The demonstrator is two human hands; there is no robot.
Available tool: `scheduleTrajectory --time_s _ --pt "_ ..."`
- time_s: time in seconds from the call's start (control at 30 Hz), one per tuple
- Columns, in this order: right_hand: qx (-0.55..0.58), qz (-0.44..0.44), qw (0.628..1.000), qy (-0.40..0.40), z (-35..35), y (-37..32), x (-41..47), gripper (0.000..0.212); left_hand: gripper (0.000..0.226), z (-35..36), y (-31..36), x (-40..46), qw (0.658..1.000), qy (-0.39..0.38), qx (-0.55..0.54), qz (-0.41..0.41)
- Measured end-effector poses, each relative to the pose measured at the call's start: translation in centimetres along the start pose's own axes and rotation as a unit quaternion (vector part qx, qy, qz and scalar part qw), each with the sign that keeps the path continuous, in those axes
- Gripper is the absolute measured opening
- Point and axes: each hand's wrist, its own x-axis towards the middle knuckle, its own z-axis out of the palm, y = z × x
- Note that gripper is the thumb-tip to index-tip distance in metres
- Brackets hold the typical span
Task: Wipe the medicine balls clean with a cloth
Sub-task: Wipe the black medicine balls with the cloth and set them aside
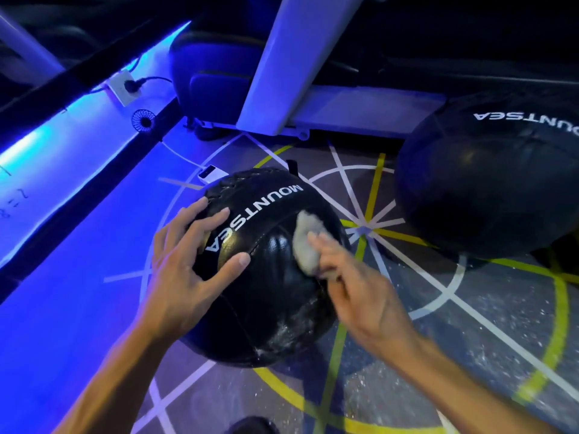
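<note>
**Presently: near ball under wipe, second ball standing apart**

Presently the floor, grey with white and yellow marked lines, carries both balls. The far medicine ball, black with "MOUNTSEA" lettering, sits toward the right edge of the floor markings, well apart from the hands and untouched. The near medicine ball, black with the same lettering, rests near the middle of the marked circle, beside the blue-lit strip along the floor's left edge. A pale streaked patch shows on its lower right side.

The left hand lies spread on the near ball's upper left face, fingers straight and splayed, thumb pressed flat on the surface. The right hand is blurred; its fingers curl round a cloth and press it against the ball's upper right face. The cloth is pale, bunched, and touching the ball.

A white frame post stands behind the near ball. A small white device lies on the floor just behind the ball.
</note>
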Motion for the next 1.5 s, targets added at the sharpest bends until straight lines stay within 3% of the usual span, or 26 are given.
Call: scheduleTrajectory --time_s 0.07,0.13,0.2,0.3,0.37,0.5,0.63,0.77,0.83,0.97,1.03,1.17,1.33,1.5 --pt "0.013 0.1 0.992 0.076 -0.6 1.1 1.7 0.025 0.071 0.0 0.0 -0.2 1.0 0.003 -0.003 -0.004" --pt "0.019 0.134 0.982 0.13 -0.2 0.3 2.0 0.016 0.071 0.1 0.2 -0.2 1.0 0.005 -0.006 -0.002" --pt "0.037 0.089 0.991 0.098 0.8 -2.1 0.2 0.018 0.071 0.2 0.3 0.1 1.0 0.008 -0.011 -0.001" --pt "0.013 -0.041 0.999 -0.028 1.7 -4.2 -3.0 0.037 0.072 0.3 0.1 0.2 1.0 0.009 -0.008 -0.002" --pt "-0.028 -0.087 0.995 -0.034 0.5 -2.3 -2.4 0.04 0.071 0.4 0.2 0.1 1.0 0.005 -0.009 -0.003" --pt "0.006 0.097 0.992 0.079 -1.4 0.1 -0.1 0.033 0.07 0.6 0.4 0.8 1.0 0.003 -0.014 -0.008" --pt "0.013 0.104 0.989 0.101 -0.7 -0.7 -0.3 0.026 0.07 1.0 0.6 1.5 1.0 0.002 -0.002 -0.006" --pt "0.02 0.105 0.986 0.124 -0.3 -1.6 0.4 0.041 0.07 1.2 0.8 2.0 1.0 0.002 -0.001 -0.006" --pt "0.005 0.075 0.991 0.112 1.0 -3.1 -0.3 0.044 0.069 1.3 0.9 2.3 1.0 0.007 0.001 -0.005" --pt "-0.065 -0.077 0.995 -0.01 3.8 -5.0 -2.7 0.041 0.068 1.1 0.7 2.6 1.0 0.007 -0.004 -0.01" --pt "-0.082 -0.116 0.99 -0.026 3.0 -3.7 -2.0 0.035 0.068 1.0 0.5 2.5 1.0 0.002 -0.008 -0.013" --pt "-0.038 0.038 0.997 0.061 -0.2 -0.5 0.2 0.039 0.069 0.9 0.3 2.4 1.0 -0.003 -0.013 -0.017" --pt "-0.037 0.046 0.997 0.041 1.3 -2.9 -0.8 0.033 0.069 1.3 1.1 2.6 1.0 0.001 0.004 -0.016" --pt "0.087 0.159 0.968 0.174 -2.6 -2.1 1.5 0.025 0.068 1.1 0.6 2.2 1.0 -0.001 -0.002 -0.02"
